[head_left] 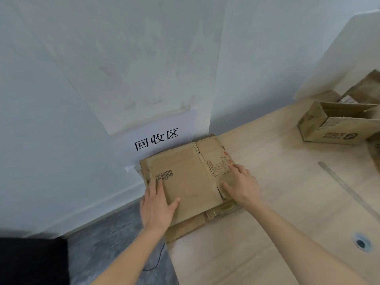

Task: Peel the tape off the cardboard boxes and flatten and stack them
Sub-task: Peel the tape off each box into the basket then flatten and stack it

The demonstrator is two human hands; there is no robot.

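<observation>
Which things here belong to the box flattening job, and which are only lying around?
Belong to the job:
flattened box under left hand and right hand
flat cardboard beneath it
open box not yet flattened

Only lying around:
paper sign on wall
black cable

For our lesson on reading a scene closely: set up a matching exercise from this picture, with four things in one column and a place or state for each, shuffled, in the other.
Things:
1. flattened box
2. open box
3. paper sign
4. left hand

Places or states:
A. fixed to the wall
B. pressing on the cardboard near the barcode
C. lying flat on the stack
D. still unfolded, far right on the table

Pairs: 1-C, 2-D, 3-A, 4-B
</observation>
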